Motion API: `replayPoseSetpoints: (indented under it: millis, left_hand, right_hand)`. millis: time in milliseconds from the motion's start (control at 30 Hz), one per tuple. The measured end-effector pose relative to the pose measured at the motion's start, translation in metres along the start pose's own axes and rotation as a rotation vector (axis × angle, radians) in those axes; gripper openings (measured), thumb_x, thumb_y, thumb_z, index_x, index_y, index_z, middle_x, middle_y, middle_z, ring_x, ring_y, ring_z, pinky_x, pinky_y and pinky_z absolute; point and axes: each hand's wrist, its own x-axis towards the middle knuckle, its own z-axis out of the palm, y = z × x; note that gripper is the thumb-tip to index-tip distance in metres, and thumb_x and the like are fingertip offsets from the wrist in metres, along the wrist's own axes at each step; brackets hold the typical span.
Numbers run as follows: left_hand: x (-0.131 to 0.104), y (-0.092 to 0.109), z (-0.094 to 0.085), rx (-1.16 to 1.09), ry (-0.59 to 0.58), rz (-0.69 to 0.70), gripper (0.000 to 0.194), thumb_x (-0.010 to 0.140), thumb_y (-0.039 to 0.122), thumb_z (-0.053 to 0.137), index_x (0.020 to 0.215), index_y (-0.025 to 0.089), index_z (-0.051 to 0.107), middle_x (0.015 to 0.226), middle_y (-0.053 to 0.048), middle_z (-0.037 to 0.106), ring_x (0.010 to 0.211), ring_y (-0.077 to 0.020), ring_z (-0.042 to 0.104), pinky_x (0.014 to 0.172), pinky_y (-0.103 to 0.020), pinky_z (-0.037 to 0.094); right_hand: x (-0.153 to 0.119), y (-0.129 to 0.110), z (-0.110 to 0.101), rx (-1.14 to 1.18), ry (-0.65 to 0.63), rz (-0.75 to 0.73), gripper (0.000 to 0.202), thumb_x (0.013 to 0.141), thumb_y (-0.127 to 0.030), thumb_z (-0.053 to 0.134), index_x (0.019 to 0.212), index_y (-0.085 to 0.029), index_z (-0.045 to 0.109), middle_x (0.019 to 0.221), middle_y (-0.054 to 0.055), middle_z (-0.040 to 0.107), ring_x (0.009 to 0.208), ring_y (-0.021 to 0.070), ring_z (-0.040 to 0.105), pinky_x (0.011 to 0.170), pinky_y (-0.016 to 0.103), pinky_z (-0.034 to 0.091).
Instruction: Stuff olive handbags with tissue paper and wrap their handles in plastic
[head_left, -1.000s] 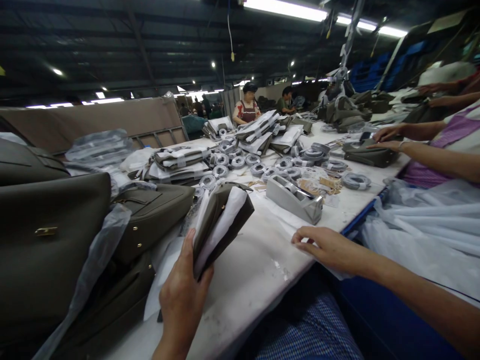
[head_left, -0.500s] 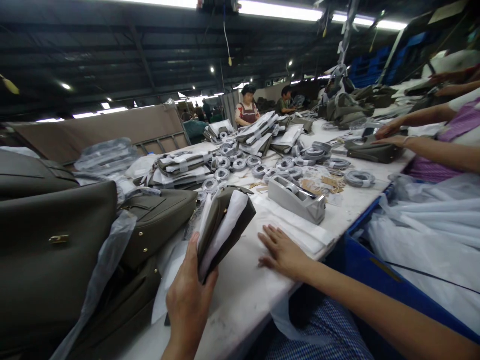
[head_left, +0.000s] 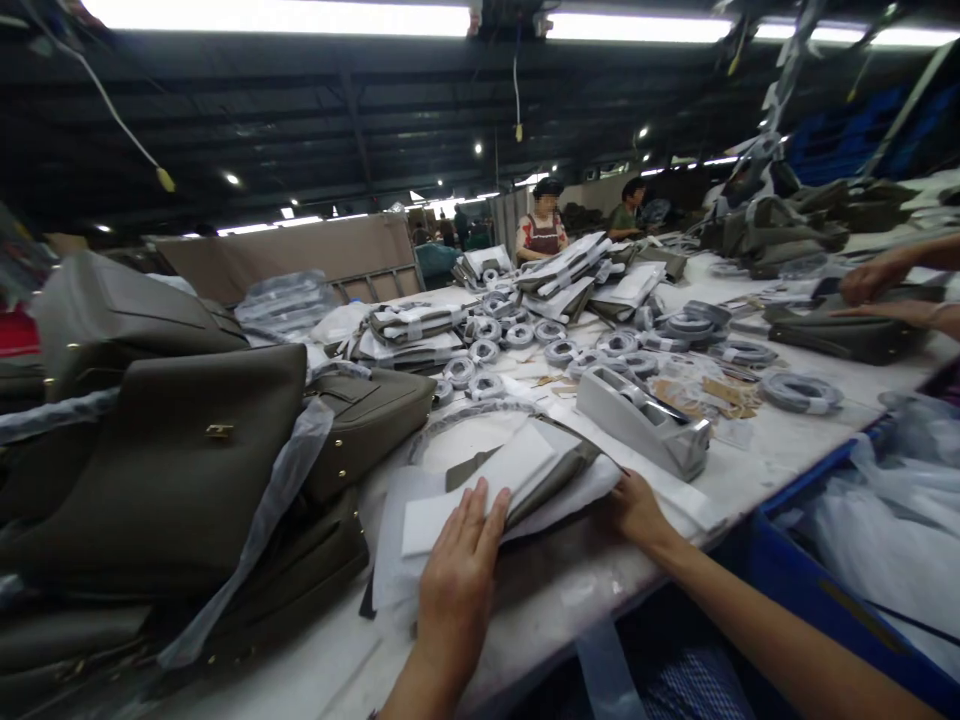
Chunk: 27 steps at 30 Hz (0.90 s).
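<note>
A small dark green pouch (head_left: pixel 559 480) with white foam sheets (head_left: pixel 480 490) over and inside it lies on the white table in front of me. My left hand (head_left: pixel 461 575) rests flat on the foam sheets, its fingers stretched out. At the pouch's right corner, my right hand (head_left: pixel 637 510) pinches the edge, with some of its fingers hidden beneath. Behind the pouch curves a wrapped strap (head_left: pixel 480 410). Just beyond my right hand stands a grey tape dispenser (head_left: pixel 645 425).
Large green bags (head_left: pixel 165 470) are piled at the left. Coiled straps (head_left: pixel 799 392) and wrapped pouches (head_left: pixel 566 270) cover the table's middle. A blue bin (head_left: pixel 806 590) with plastic stands at the right. A co-worker's hands (head_left: pixel 885 285) touch a bag.
The pouch has gone from upright in my left hand to lying on the table. My left hand has opened onto the foam; my right hand has taken the pouch's corner. The view has shifted left.
</note>
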Motion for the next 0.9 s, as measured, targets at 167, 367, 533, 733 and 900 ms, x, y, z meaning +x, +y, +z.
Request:
replayPoseSetpoints:
  millis: [167,367,533,733,900]
  left_hand:
    - [-0.005,0.010,0.019,0.093,0.102,0.115,0.069,0.090,0.002,0.050,0.153,0.027,0.035,0.151,-0.009,0.048,0.136,-0.0276,0.049,0.105,-0.042,0.054]
    - [-0.009,0.015,0.018,0.128,0.048,0.148,0.060,0.095,0.008,0.050,0.151,0.026,0.039,0.149,-0.011,0.051,0.133,-0.0285,0.053,0.102,-0.041,0.055]
    - [-0.016,0.015,0.029,0.121,0.052,0.111,0.056,0.095,0.011,0.052,0.148,0.030,0.044,0.150,-0.008,0.050,0.135,-0.0295,0.050,0.104,-0.045,0.053]
    - [0.001,0.019,0.016,0.215,-0.121,0.196,0.045,0.096,0.016,0.049,0.141,0.023,0.052,0.149,-0.011,0.051,0.133,-0.0321,0.052,0.100,-0.046,0.053]
    - [0.024,0.017,0.000,0.172,-0.236,0.332,0.039,0.101,0.022,0.038,0.134,0.015,0.058,0.150,-0.011,0.050,0.139,-0.0269,0.045,0.108,-0.046,0.047]
  right_hand:
    - [0.000,-0.020,-0.048,-0.005,0.302,0.099,0.029,0.097,-0.037,0.043,0.109,-0.021,0.063,0.123,0.013,0.069,0.112,0.0308,0.067,0.100,0.052,0.052]
    - [0.016,-0.081,-0.039,-0.154,-0.252,-0.332,0.040,0.098,-0.034,0.053,0.137,-0.028,0.058,0.142,0.005,0.060,0.135,0.0251,0.051,0.118,0.044,0.039]
    - [0.005,-0.064,-0.010,-0.220,-0.464,-0.392,0.042,0.100,-0.031,0.048,0.140,-0.026,0.057,0.143,0.005,0.058,0.136,0.0253,0.051,0.119,0.050,0.036]
    - [-0.004,-0.053,-0.004,-0.276,-0.440,-0.391,0.042,0.100,-0.028,0.045,0.140,-0.022,0.057,0.143,0.007,0.057,0.135,0.0269,0.052,0.117,0.053,0.039]
    - [-0.004,-0.052,-0.003,-0.308,-0.433,-0.406,0.044,0.100,-0.026,0.045,0.142,-0.023,0.055,0.144,0.006,0.056,0.136,0.0250,0.050,0.118,0.048,0.039]
